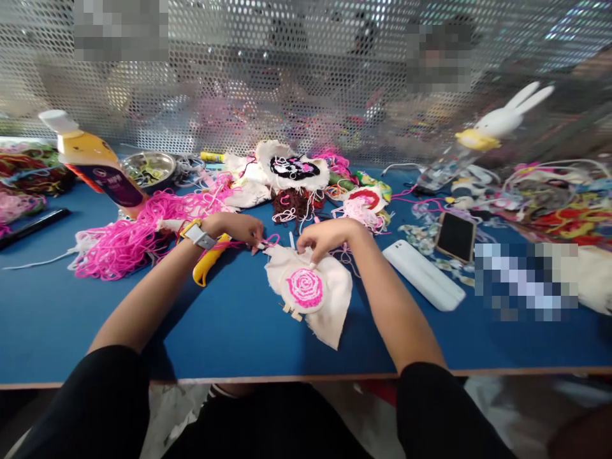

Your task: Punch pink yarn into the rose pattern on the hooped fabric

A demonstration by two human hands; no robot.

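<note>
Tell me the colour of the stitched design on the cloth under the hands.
Pink and white, a rose-like spiral design on cream cloth; head view.

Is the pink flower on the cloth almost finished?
Mostly, it seems. The pink rose already fills the middle of its round hoop on the white cloth. Right now the left hand pinches pink yarn at the cloth's top edge, and the right hand presses the hoop's upper rim. A thin white ring around the rose is still bare, and loose yarn hangs off, so some stitching and tidying seem left.
</note>
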